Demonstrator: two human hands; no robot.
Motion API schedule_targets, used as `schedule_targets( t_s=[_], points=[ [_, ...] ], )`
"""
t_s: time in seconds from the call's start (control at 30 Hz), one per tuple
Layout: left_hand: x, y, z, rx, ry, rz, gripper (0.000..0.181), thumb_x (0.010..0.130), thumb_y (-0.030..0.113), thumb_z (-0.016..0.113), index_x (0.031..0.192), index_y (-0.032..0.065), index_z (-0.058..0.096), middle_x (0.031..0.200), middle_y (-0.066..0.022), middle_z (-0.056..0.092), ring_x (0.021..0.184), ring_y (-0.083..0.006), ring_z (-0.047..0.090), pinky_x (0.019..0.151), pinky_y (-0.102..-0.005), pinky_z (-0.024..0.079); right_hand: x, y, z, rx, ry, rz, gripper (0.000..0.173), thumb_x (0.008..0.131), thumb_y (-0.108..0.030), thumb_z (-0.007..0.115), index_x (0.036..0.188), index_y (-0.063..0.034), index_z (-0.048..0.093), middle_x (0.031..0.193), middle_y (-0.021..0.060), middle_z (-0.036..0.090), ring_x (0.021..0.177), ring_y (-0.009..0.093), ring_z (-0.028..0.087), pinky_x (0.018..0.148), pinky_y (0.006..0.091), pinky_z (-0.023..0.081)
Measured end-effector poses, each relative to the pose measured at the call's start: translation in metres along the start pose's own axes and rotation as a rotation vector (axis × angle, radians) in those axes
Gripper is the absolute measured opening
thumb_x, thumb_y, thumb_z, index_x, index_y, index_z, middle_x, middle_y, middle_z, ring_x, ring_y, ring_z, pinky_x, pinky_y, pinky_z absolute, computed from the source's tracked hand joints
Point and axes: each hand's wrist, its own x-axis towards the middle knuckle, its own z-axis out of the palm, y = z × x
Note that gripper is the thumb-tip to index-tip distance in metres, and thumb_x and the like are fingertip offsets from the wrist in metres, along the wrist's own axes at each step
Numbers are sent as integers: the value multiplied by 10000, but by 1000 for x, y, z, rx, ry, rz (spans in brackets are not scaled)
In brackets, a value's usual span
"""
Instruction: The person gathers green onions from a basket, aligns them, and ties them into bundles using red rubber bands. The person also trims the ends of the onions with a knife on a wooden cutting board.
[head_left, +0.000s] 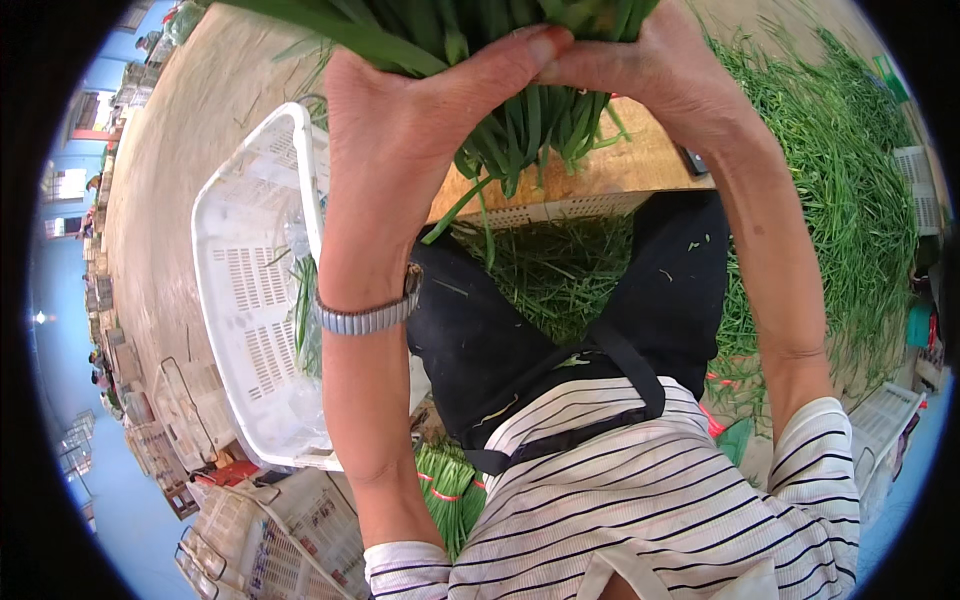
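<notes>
A thick bunch of flat green leaves, likely garlic chives (525, 127), is held up at the top of the view by both hands. My left hand (450, 86), with a metal-banded watch (367, 319) on its wrist, grips the bunch from the left. Around its right side closes my right hand (637, 64). The two thumbs meet across the front, and the other fingers are hidden behind the leaves. Cut ends dangle over a wooden board (637, 154) in front of my knees. The bunch's top runs out of view.
A white plastic basket (255, 300) stands at my left with plastic film inside. Loose green leaves (825, 225) pile up on the right, and more (555, 277) lie between my legs. Banded bundles (446, 480) sit by my left hip. A dark device (696, 161) rests on the board's right edge.
</notes>
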Motion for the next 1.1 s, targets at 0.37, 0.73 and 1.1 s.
schedule_targets(
  t_s=[0.37,0.73,1.1],
  points=[
    [34,39,82,123,153,209,312,820,76,683,1081,-61,584,949,-105,657,798,-157,635,699,-255,510,8,-2,-12,214,130,-54,315,809,-21,647,1119,-12,598,1003,74,638,926,157,603,774,296,506],
    [58,43,58,355,-24,115,349,732,144,793,972,-43,624,868,-104,671,739,-172,659,664,-282,560,12,-25,-12,-27,41,73,355,797,-74,564,1136,32,554,973,172,636,965,253,610,817,373,494],
    [86,38,26,115,208,113,235,820,78,669,1012,-54,641,941,-145,677,853,-189,642,791,-271,508,29,9,-18,-406,18,-87,510,738,-239,661,1147,28,514,984,218,633,927,333,626,788,397,496]
  ],
)
